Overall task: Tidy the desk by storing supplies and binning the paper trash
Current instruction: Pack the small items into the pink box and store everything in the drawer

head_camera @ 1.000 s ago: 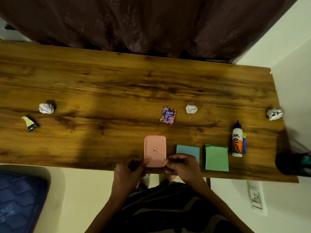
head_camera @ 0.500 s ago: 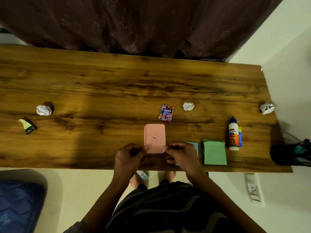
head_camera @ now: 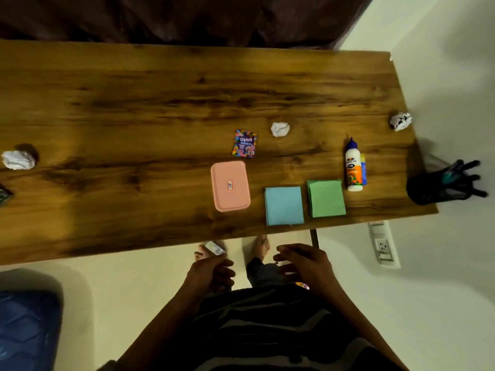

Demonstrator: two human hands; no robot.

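Now, from the head camera, your pink box (head_camera: 230, 186) lies flat with its lid on, near the front edge of the desk (head_camera: 134, 103), about midway along it. Its long axis runs from front edge to back edge, tilted slightly. Behind it, just apart, lies the Gems packet (head_camera: 245, 143), upright the same way. To the right of the box the blue paper pad (head_camera: 284, 205) sits at the front edge, and the green paper pad (head_camera: 326, 198) lies just beside that. The glue bottle (head_camera: 353, 165) lies on its side near the right edge, cap pointing to the back edge, with a small blue stick touching its right side. One crumpled paper ball (head_camera: 280, 129) rests behind the pads, another (head_camera: 400, 120) at the right edge, a third (head_camera: 18, 159) near the left edge. A black pen holder (head_camera: 439, 183) stands at the front right corner.

Both your hands are off the desk, below its front edge. Your left hand (head_camera: 211, 274) has fingers curled loosely and holds nothing that shows. Your right hand (head_camera: 302, 263) is half spread, fingers apart, touching nothing.
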